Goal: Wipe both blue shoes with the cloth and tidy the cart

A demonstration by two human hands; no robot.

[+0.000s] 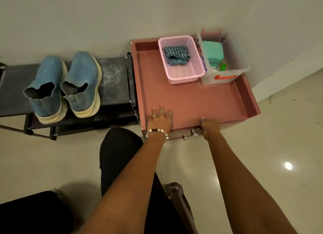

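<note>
Head view: left hand (160, 118) flat, fingers spread, on cart (192, 101); right hand (209, 127) fingers clamped on its handle (193, 133).

Home interior, likely entryway corner. Glossy pale tiled floor (262, 155), plain off-white wall (104, 15) beyond fingertips. Low black metal-frame shoe rack (113, 80) left of fingers, carrying pair of blue slip-on shoes with cream soles (66, 83). Pink tray-top cart (192, 97) under fingers; at its far edge, pink plastic lattice basket (181, 59) holding crumpled blue striped cloth (176, 55), beside clear plastic storage box with orange latch (225, 59) holding household bits.
</note>
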